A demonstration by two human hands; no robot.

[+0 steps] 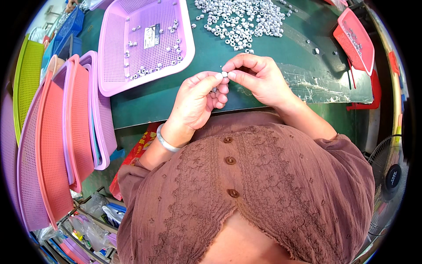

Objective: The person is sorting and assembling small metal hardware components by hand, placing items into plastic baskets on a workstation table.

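My two hands meet above the near edge of a green table (pixel 149 103). Pinched between thumb and finger of my left hand (pixel 195 99) is a small grey-white ring-shaped part (pixel 225 75). Another grey piece (pixel 214 89) shows among its curled fingers. The thumb and index finger of my right hand (pixel 260 79) close on the same small part from the other side; anything finer at their tips is too small to make out. Beyond my hands lies a pile of similar grey-white parts (pixel 246 20). To the left, a lilac mesh basket (pixel 116 48) has several of them scattered inside.
Stacked pink, purple and green baskets (pixel 59 145) stand along the left side. A pink basket (pixel 356 42) with small parts sits at the right table edge. A few loose parts (pixel 316 51) lie nearby. At lower right is a fan (pixel 391 176).
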